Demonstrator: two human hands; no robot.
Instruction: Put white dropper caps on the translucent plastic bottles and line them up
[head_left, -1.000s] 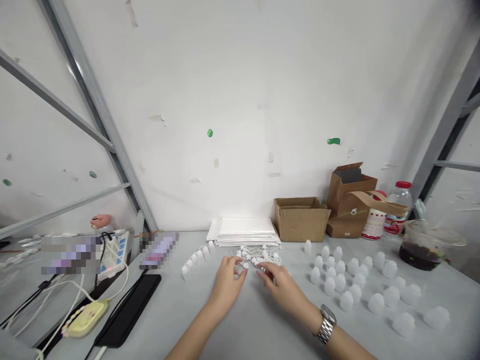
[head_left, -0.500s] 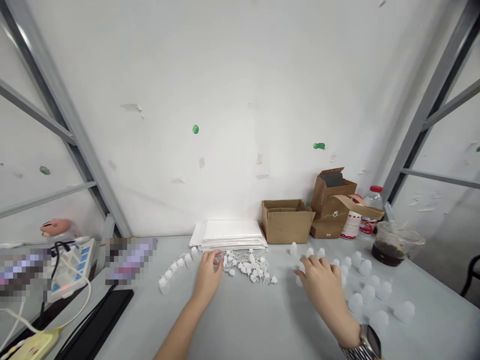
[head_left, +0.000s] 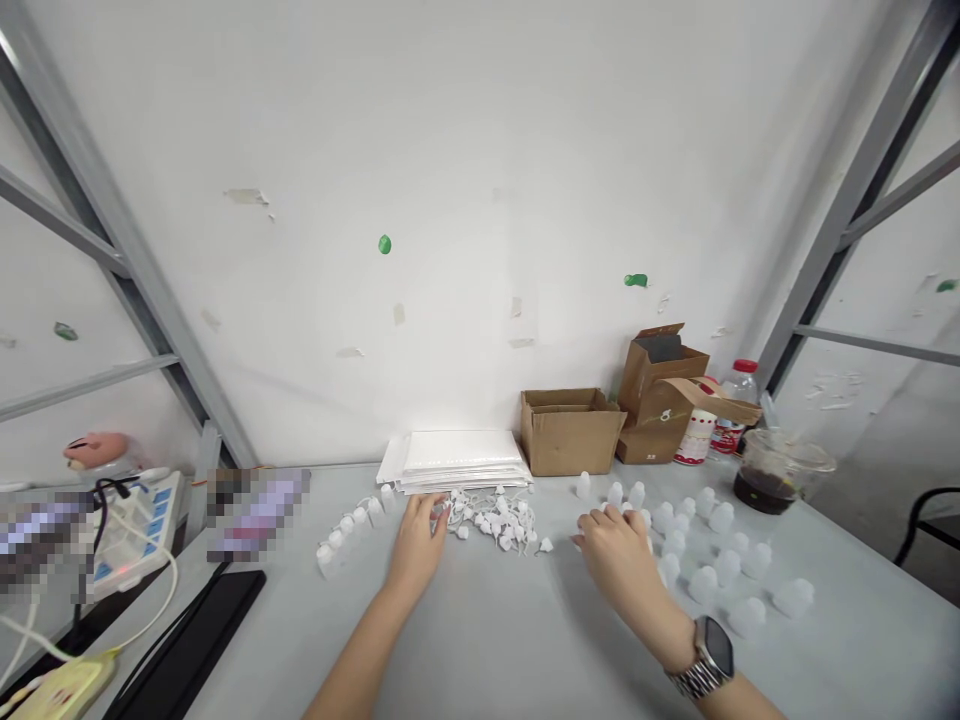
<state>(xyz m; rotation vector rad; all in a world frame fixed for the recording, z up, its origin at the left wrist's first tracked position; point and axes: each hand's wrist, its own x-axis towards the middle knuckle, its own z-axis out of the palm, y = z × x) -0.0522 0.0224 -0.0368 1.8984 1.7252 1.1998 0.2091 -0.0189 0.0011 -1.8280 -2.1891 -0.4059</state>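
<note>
My left hand (head_left: 418,545) is at the left edge of a pile of small white caps with thin tails (head_left: 506,522). Its fingers are bent, and a gap shows between thumb and forefinger. Over the right side of the table, my right hand (head_left: 619,555) has its fingers curled down and drawn together; whatever is under them is hidden. Around and beyond it stand several small translucent white bottles (head_left: 703,585). Left of my left hand, a slanting row of similar bottles with white tops (head_left: 346,525) stands on the grey table (head_left: 480,630).
Behind the pile lies a stack of white sheets (head_left: 461,458). Cardboard boxes (head_left: 574,440), a red-capped bottle (head_left: 739,395) and a clear tub of dark liquid (head_left: 772,490) stand at back right. A power strip (head_left: 139,535) and black slab (head_left: 191,640) lie left.
My right hand has moved a little left and its fingers have curled closer together. My left hand stays at the pile's edge. The whole view has shifted slightly.
</note>
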